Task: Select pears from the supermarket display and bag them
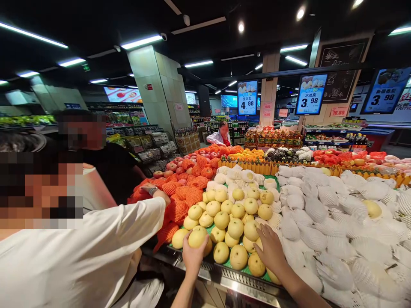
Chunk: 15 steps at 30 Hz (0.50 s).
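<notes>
In the head view, the left hand [194, 256] grips a yellow pear [197, 236] at the front left of the loose pear pile [235, 228]; the right hand [270, 247], fingers spread, lies against pears beside white foam-netted fruit [313, 234].

this is a shop, by its look the fruit section of a supermarket. loose yellow pears [236, 229] lie heaped beside white foam-netted fruit [337, 239] and orange-netted fruit [194, 195]. above hang price screens [247, 97], one reading 4.98, another 3.98, and pink price cards [338, 111] are posted about. farther back are rows of bottles [274, 138] with amber contents and stocked shelves [334, 137]. long lights [143, 41] run along a dark ceiling [105, 19], and several people [220, 137] are around the fruit.
</notes>
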{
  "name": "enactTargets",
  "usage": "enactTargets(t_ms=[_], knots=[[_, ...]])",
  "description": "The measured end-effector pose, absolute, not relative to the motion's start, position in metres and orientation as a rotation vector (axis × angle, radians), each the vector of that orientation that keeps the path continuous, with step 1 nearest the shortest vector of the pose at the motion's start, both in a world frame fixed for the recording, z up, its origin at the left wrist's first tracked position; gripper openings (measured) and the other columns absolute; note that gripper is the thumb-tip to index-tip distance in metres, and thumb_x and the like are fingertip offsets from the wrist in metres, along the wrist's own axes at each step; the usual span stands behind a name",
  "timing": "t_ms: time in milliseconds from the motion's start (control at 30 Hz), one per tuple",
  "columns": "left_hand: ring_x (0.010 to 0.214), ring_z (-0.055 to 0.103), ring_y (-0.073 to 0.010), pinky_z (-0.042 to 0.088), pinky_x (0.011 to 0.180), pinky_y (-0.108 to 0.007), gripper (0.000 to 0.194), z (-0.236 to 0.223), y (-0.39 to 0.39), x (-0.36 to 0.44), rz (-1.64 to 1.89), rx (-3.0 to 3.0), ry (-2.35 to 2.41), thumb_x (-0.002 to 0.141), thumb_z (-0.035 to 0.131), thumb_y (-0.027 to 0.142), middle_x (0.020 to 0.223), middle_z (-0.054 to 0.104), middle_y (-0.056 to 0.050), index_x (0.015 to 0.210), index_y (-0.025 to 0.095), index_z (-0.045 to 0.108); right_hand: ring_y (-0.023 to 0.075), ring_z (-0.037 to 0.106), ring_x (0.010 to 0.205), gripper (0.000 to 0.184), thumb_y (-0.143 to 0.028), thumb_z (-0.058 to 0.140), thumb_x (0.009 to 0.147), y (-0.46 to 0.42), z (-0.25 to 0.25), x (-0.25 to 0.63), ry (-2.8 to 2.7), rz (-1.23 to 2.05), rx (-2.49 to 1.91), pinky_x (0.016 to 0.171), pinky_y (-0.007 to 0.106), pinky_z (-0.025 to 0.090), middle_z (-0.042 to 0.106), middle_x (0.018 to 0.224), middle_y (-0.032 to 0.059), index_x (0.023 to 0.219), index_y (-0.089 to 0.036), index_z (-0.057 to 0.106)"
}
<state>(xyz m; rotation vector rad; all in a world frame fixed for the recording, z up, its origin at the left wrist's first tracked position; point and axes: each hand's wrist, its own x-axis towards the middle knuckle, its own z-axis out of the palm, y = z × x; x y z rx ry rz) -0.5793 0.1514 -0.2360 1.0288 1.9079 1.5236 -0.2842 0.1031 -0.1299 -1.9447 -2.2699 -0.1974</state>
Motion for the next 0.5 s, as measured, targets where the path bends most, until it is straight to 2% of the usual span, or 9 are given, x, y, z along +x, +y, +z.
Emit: enactTargets(t_ms=[100,233,333,500], knots=[[0.118,0.062,-0.0383,0.053,0.101,-0.054,0.086,-0.244,0.187,-0.585,1.529,1.241,1.833,0.063,0.076,0.071,0.125,0.062,-0.015,0.127,0.019,0.048,0.0373,0.049,0.141,0.050,-0.031,0.054,0.095,0.097,-0.147,-0.281,-2.246,-0.222,-1.858,0.112,0.053,0.049,0.053,0.153,0.0147,0.142,-0.015,0.061],[0.120,0.061,-0.0328,0.052,0.105,-0.049,0.076,-0.263,0.210,-0.581,1.485,1.493,1.723,0.073,0.071,0.066,0.128,0.061,-0.012,0.129,0.020,0.048,0.0361,0.053,0.136,0.049,-0.031,0.051,0.096,0.095,-0.162,-0.265,-2.191,-0.317,-1.775,0.110,0.053,0.052,0.059,0.147,0.0134,0.140,-0.015,0.062],[0.120,0.061,-0.0344,0.051,0.105,-0.054,0.072,-0.279,0.215,-0.583,1.457,1.572,1.750,0.079,0.066,0.065,0.130,0.061,-0.013,0.132,0.020,0.047,0.0368,0.055,0.134,0.048,-0.031,0.051,0.094,0.096,-0.166,-0.252,-2.143,-0.357,-1.778,0.110,0.054,0.052,0.061,0.144,0.0137,0.137,-0.014,0.065],[0.129,0.054,-0.0381,0.044,0.114,-0.058,0.072,-0.298,0.222,-0.599,1.392,1.749,1.826,0.082,0.060,0.068,0.133,0.058,-0.016,0.131,0.017,0.048,0.0376,0.055,0.134,0.049,-0.034,0.047,0.097,0.099,-0.165,-0.230,-2.086,-0.285,-1.812,0.113,0.056,0.049,0.061,0.143,0.0155,0.136,-0.011,0.065]])
